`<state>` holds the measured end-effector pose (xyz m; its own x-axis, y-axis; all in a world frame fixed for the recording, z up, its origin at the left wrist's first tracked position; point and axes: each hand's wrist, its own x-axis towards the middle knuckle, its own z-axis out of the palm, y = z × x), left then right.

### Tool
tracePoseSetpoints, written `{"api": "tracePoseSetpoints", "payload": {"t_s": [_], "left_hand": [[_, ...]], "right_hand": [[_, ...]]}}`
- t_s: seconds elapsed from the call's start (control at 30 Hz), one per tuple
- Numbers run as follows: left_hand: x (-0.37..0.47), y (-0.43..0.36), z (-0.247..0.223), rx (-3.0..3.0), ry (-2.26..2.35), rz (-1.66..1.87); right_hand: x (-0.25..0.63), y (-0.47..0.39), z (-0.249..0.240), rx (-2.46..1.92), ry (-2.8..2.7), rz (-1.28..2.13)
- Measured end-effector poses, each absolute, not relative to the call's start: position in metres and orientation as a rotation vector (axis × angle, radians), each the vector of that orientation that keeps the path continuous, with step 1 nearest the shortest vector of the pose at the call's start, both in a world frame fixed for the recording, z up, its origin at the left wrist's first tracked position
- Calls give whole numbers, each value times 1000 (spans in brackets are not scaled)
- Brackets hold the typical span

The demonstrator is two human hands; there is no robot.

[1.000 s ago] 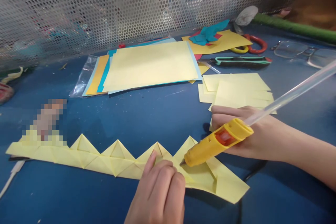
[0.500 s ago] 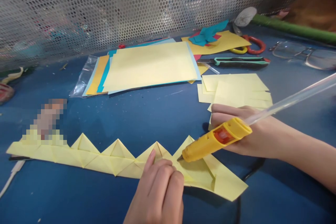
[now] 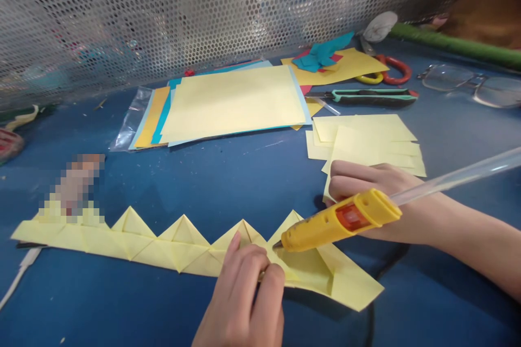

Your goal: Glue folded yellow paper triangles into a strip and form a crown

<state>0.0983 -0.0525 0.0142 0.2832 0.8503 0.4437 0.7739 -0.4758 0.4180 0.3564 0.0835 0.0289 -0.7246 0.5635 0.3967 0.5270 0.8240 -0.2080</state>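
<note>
A long strip of folded pale yellow paper, with a row of triangular points along its upper edge, lies across the blue tabletop. My left hand is closed on its middle, fingers bent over the lower edge and thumb on the paper. In my right hand is a yellow hot glue gun, gripped from behind. Its dark nozzle touches or hovers just over the strip's right part, by an open fold; I cannot tell which. A clear glue stick juts from its back. The trigger is hidden.
Behind lies a stack of coloured paper sheets. Cut yellow pieces sit under and beyond my right hand. Farther back are a utility knife, scissors and eyeglasses. A perforated metal panel borders the table.
The glue gun has tilted, its back end and glue stick dropping and shifting right, while its nozzle moved slightly left. My left fingers have parted a little on the strip.
</note>
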Motion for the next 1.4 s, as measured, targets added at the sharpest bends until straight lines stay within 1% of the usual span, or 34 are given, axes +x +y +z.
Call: {"api": "tracePoseSetpoints", "payload": {"t_s": [0.27,0.5,1.07,1.4], "left_hand": [[93,-51,19,2460,1497,878],[90,-52,23,2458,1452,804],[92,-53,19,2432,1492,853],[91,-54,19,2432,1485,825]], "right_hand": [[357,85,32,-781,-2562,207],[357,83,29,-850,-2574,206],[358,84,29,-846,-2590,242],[359,84,30,-835,-2622,240]]}}
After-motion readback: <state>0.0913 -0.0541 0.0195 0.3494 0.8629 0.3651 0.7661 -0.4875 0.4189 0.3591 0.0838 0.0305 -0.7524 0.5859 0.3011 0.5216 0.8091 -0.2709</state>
